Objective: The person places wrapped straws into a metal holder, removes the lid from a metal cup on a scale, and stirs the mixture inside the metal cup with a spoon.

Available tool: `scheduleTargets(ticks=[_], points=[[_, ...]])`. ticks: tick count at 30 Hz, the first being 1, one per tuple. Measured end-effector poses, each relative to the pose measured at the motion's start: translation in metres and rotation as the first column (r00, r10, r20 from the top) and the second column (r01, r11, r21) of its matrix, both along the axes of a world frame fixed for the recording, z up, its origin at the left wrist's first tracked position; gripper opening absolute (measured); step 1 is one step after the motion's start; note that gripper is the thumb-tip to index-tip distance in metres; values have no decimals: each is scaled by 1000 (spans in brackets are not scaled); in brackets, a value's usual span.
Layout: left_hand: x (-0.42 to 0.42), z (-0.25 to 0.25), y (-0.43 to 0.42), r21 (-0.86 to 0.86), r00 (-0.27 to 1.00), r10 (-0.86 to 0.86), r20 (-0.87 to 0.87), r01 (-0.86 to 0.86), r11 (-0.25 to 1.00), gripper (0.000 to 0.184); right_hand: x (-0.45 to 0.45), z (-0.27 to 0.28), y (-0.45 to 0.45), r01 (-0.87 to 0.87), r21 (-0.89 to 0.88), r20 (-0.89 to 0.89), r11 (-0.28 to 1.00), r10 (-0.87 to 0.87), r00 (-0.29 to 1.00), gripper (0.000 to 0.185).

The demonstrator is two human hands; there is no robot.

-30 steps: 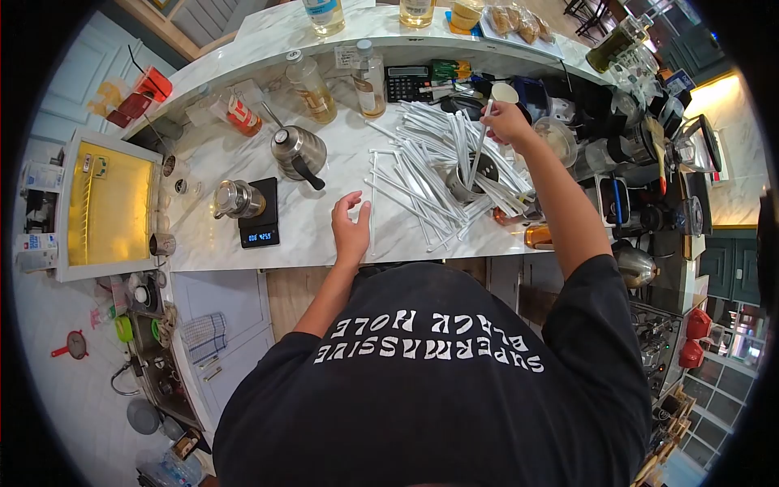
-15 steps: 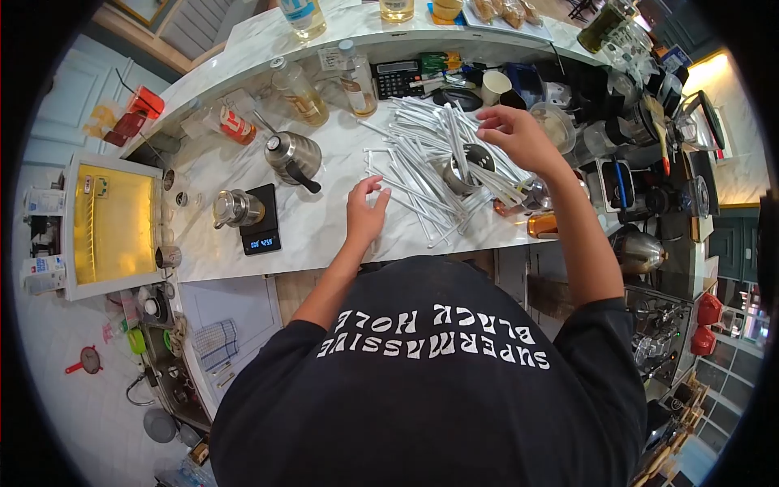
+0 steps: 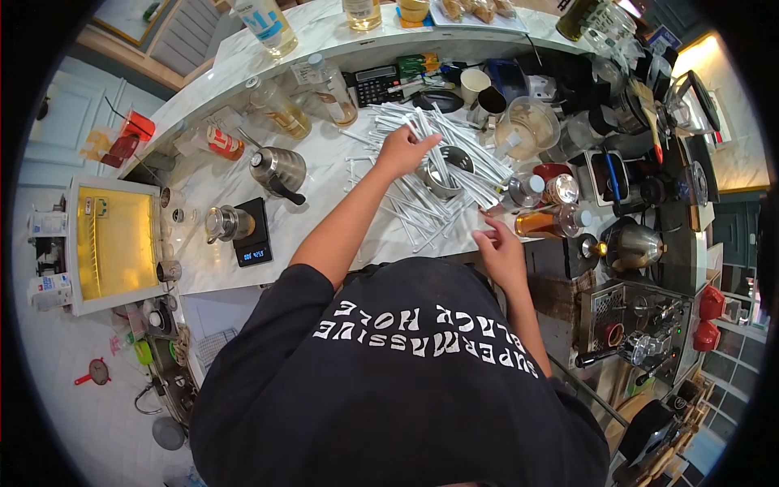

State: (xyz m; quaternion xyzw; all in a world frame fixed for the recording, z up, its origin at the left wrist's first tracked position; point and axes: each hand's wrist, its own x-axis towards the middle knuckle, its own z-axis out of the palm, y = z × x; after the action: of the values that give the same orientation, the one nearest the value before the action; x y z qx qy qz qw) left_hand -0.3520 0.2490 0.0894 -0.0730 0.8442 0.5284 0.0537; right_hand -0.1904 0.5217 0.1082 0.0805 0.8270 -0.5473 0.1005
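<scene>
White wrapped straws (image 3: 418,213) lie in a loose heap on the marble counter, and several stand or lean in a perforated metal cup (image 3: 456,161). My left hand (image 3: 403,152) reaches over the heap, its fingers at the straws left of the cup's mouth; whether they grip one is too small to tell. My right hand (image 3: 499,246) is near the counter's front edge, below the cup, with thumb and fingers apart and nothing between them. Close to it lies a bottle of amber liquid (image 3: 540,223).
A steel kettle (image 3: 276,169) and a glass server beside a black scale (image 3: 253,235) stand to the left. Bottles (image 3: 280,109) and a calculator (image 3: 375,81) are behind. Jars, a clear tub (image 3: 527,127) and a paper cup (image 3: 475,84) crowd the right.
My left hand has moved up and right to the straws. My right hand, which held a straw above the cup one second ago, let it go and came down toward the front edge. The view shifted.
</scene>
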Motion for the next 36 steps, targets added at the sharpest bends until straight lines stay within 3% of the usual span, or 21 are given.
scheduleTargets(ticks=[2,7,11,12,16,20,23,24,28,36], points=[[-10,-19,4,107,995,23,-100,-13,994,50,-16,-34,-6,-15,-80,21,997,16,1000,54],[-12,-16,3,0,990,-23,-142,23,1000,46,-57,-55,-38,-46,-227,-26,973,41,999,77],[7,7,3,-112,996,-25,-84,16,994,43,-65,-56,-71,136,-305,-329,943,-238,914,79],[15,15,3,-139,999,-24,-46,18,990,41,-67,-42,-74,155,-344,-318,926,-270,909,58],[31,11,4,-95,982,10,-188,-28,995,33,-81,-41,-68,182,-288,-247,940,-257,934,25],[45,20,13,83,924,93,-370,-67,994,17,-84,-17,-68,128,-69,-442,989,-145,885,18],[50,21,15,-78,771,-10,-637,-51,996,16,-83,-21,-69,142,81,-491,987,-84,867,17],[52,22,15,-135,677,-90,-730,-14,991,14,-83,-24,-71,152,42,-503,987,-111,857,17],[71,26,12,-326,620,-257,-741,3,945,11,-78,-23,-67,150,-81,-448,985,-171,878,15],[96,28,13,-339,582,-293,-759,31,940,10,-63,-29,-61,133,-11,-549,991,-117,828,15]])
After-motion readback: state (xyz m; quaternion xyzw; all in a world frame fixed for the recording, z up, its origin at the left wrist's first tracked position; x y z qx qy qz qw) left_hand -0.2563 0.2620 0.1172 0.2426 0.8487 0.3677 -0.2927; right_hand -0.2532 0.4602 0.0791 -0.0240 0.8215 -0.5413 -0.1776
